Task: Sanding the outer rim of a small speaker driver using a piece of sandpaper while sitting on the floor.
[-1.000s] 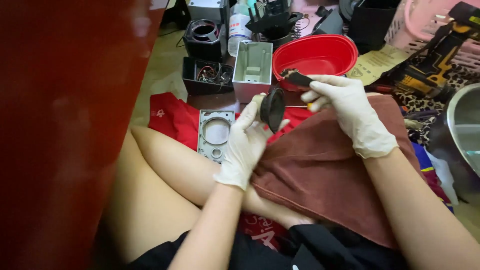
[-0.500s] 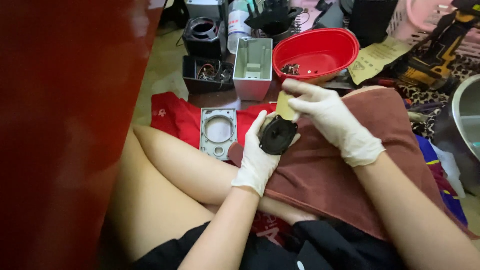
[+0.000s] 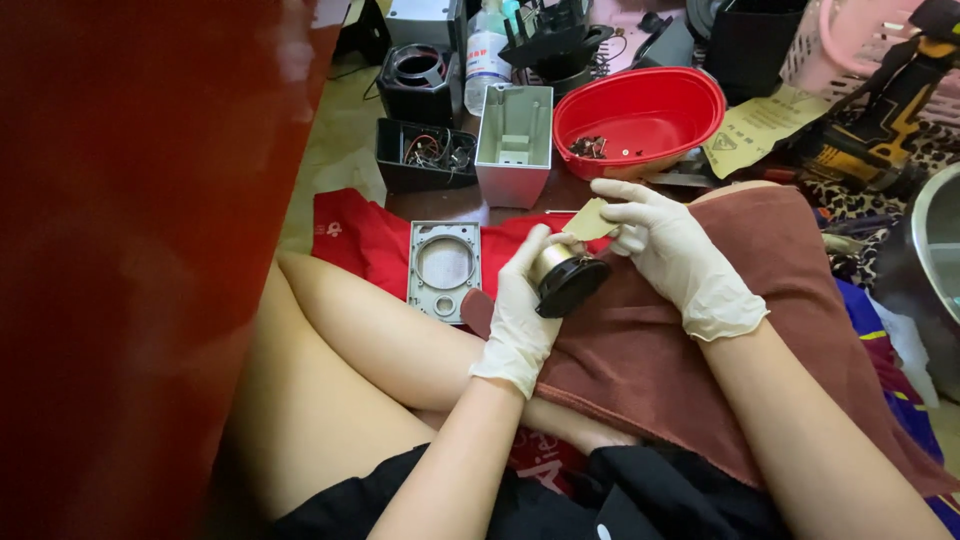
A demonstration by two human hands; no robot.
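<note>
I wear thin, cream-white disposable gloves on both hands. The glove on my left hand (image 3: 525, 315) fits snugly and ends in a slightly wrinkled cuff just past the wrist. The one on my right hand (image 3: 670, 250) bunches in soft folds at its cuff. Above the gloves my forearms are bare, with no sleeves. My legs are bare too, and I have on black shorts.
</note>
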